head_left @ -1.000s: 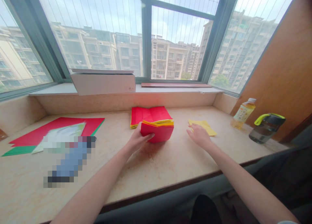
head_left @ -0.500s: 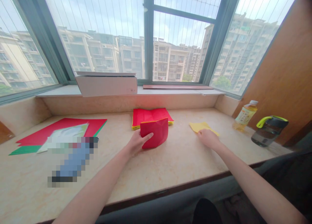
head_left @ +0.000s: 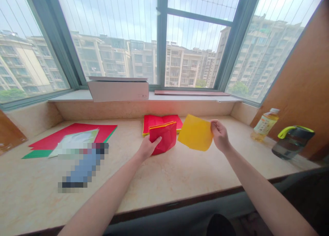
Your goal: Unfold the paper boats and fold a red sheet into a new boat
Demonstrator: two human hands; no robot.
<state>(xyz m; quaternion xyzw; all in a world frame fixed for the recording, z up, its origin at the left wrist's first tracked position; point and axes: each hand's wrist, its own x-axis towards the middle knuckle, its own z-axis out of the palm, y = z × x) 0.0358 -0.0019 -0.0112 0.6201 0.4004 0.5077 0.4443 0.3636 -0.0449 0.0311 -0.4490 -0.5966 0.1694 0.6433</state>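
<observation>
My left hand (head_left: 148, 147) grips a red paper bag (head_left: 164, 137) by its left edge, thumb across the front; a yellow lining shows along the top. In my right hand (head_left: 220, 134) a yellow sheet of paper (head_left: 196, 132) is pinched by its right edge and raised above the counter, a little apart from the red bag. Behind the bag lies a stack of red and yellow paper (head_left: 160, 119), partly hidden by it.
Red sheets (head_left: 77, 129) and a green sheet (head_left: 36, 154) lie at the left, with a clear packet (head_left: 74, 141) and a blurred-out blue object (head_left: 84, 167). A drink bottle (head_left: 264, 124) and a dark tumbler (head_left: 293, 142) stand at the right. A white box (head_left: 118, 90) sits on the sill.
My right hand has lifted the yellow sheet off the counter and brought it left, near the red bag. My left hand still holds the bag. The view has shifted slightly.
</observation>
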